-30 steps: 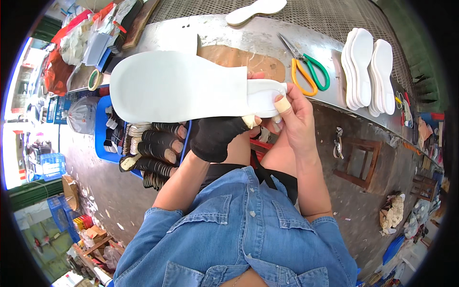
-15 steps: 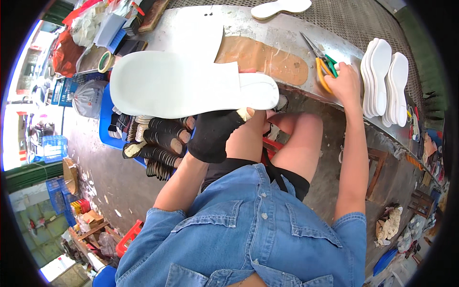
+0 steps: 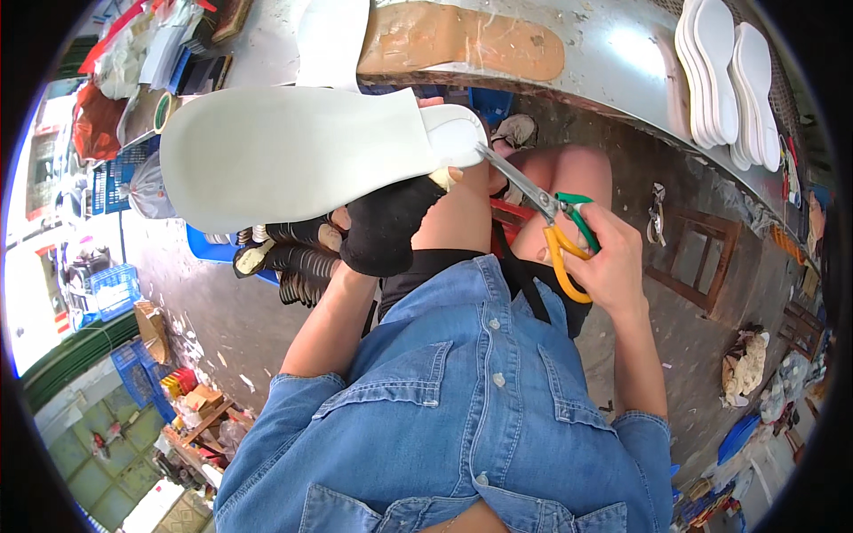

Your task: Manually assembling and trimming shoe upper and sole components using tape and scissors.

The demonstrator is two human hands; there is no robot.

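Observation:
A large white insole (image 3: 293, 160) is gripped in my left hand (image 3: 386, 226), which wears a black glove with bare fingertips. Its broad end points left, and its narrow heel end shows a layered, curved edge. The thumb presses near that heel while other fingers are mostly hidden underneath. My right hand (image 3: 615, 262) is closed around the scissors (image 3: 530, 188), which have one green and one yellow handle. Their blade tips reach the heel edge of the insole; I cannot tell whether they touch it.
Beyond my knees runs a metal-topped workbench (image 3: 613, 75). On it lie a brown sole-shaped template (image 3: 462, 43), another white piece (image 3: 333, 40) and stacked white insoles (image 3: 711, 75). A blue crate (image 3: 209, 247) with dark layered pieces stands left; a wooden stool (image 3: 697, 258) is at right.
My right hand has lifted the scissors off the bench and brought them toward me, tips to the insole's heel. The insole has shifted slightly left, and the view has tilted down.

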